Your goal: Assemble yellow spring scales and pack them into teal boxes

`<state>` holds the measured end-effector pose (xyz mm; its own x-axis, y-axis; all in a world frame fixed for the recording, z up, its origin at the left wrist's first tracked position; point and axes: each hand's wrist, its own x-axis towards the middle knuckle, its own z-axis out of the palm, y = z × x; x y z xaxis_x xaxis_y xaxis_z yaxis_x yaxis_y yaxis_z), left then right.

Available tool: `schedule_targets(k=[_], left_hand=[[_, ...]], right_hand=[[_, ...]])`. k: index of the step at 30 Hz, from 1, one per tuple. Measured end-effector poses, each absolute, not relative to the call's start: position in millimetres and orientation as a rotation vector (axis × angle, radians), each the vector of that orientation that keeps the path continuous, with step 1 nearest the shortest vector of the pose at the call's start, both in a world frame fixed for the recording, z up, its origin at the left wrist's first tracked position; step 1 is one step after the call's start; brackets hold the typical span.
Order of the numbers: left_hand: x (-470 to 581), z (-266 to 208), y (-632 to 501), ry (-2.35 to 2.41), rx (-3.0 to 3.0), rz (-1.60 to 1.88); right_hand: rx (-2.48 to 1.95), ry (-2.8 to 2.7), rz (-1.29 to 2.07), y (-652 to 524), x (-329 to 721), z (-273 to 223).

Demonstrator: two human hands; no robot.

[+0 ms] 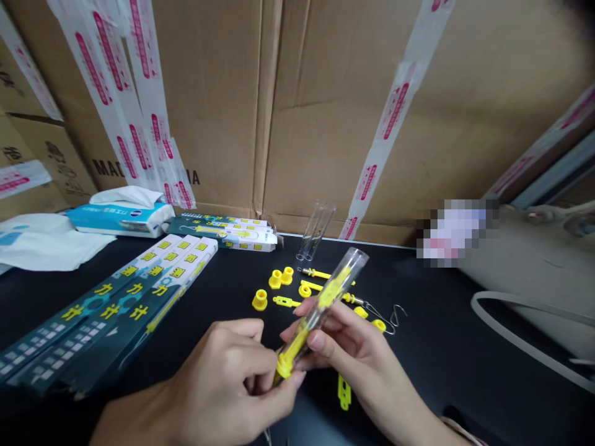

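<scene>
My right hand (360, 350) is closed around a clear plastic tube (354, 263), held tilted with its open end up and to the right. A yellow strip (335, 286) shows inside the tube. At the lower end, the fingers of my left hand (227, 371) pinch a yellow end cap (284, 365) at the tube's mouth. Whether the cap is fully seated, I cannot tell. Beneath my right hand a flat yellow strip with holes (344, 393) pokes out. Beyond my hands lie several loose yellow caps (260, 300), a small yellow slotted piece (284, 301) and metal hooks (395, 316).
Two clear tubes (320, 226) stand near the cardboard wall (297, 124). Dark printed boxes (125, 297) lie at left, with another box (223, 230) behind. A blue tissue pack (125, 218) sits at the back left. A pale bag (525, 272) with a strap is at right.
</scene>
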<state>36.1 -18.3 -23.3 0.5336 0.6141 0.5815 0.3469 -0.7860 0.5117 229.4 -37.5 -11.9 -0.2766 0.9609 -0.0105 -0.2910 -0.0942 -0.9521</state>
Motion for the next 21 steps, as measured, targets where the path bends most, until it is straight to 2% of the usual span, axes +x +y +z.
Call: schedule_targets(k=[7,16,21], left_hand=[[36.7,-29.0,-14.0,1.028,2.428,0.914],[35.9,-23.9,-13.0,1.095,2.240,0.678],[35.9,-24.3,-10.6,1.144,2.149,0.660]], right_hand=[[-0.901,-1.155,1.561,-29.8,232.4,-15.1],[-1.047,-1.623,1.065,-28.7,243.0,-7.9],[-1.042,-1.850,1.084,-31.9,238.4,-6.0]])
